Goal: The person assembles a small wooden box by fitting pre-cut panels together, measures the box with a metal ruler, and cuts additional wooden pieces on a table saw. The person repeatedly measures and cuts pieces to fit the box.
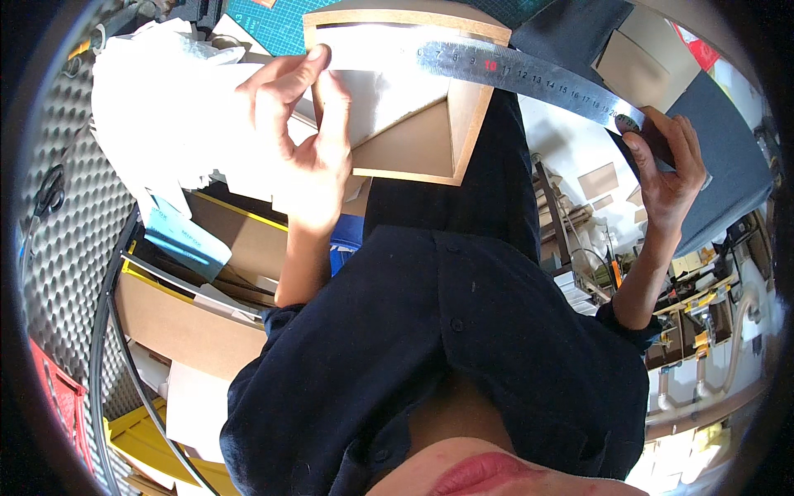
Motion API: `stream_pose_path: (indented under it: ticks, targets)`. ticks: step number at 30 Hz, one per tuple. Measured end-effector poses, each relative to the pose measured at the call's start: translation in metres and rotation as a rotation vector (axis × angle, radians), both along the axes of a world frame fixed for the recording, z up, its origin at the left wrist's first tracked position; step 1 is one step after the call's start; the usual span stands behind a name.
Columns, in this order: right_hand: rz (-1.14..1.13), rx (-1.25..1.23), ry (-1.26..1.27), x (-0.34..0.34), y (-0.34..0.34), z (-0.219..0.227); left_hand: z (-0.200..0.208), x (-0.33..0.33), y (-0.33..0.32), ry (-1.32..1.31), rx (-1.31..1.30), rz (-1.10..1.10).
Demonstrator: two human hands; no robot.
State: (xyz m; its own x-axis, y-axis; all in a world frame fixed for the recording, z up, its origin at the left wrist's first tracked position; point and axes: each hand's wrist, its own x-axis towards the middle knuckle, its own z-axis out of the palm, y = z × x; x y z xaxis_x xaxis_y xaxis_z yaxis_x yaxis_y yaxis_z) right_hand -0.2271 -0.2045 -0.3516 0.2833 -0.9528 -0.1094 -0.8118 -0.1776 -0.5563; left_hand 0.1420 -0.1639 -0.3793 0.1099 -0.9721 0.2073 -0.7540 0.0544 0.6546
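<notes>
A long steel ruler (529, 76) lies slantwise across the top of an open, shallow box (468, 140) with brown board edges and pale inner walls. At the box's left rim, my left hand (302, 124) is closed, its thumb and finger pinching around the ruler's left end; strong glare hides the exact contact. My right hand (672, 169) grips the ruler's far right end between thumb and fingers, well beyond the box. Inside the box a slanting brown panel (405, 145) shows below the ruler.
A green cutting mat (269, 29) lies behind the box. Bright white bags (157, 99) crowd the left, beside grey foam padding (66, 215). Board pieces (649, 62) rest on dark cloth (728, 140) at right. Below left stands a bin with yellow edges (240, 211).
</notes>
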Motion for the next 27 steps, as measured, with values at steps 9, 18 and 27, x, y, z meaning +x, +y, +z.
stream_pose_path:
  ticks: [9,18,27]
  targets:
    - [-0.024,0.010,-0.035,0.001,0.003,-0.004,-0.010,-0.003,-0.001,0.158,-0.099,0.077]
    - [0.019,-0.052,-0.022,-0.003,0.004,-0.008,-0.008,-0.004,-0.003,0.144,-0.080,0.039]
    - [0.027,-0.036,-0.032,-0.006,0.004,-0.007,-0.008,-0.004,-0.001,0.169,-0.056,0.082]
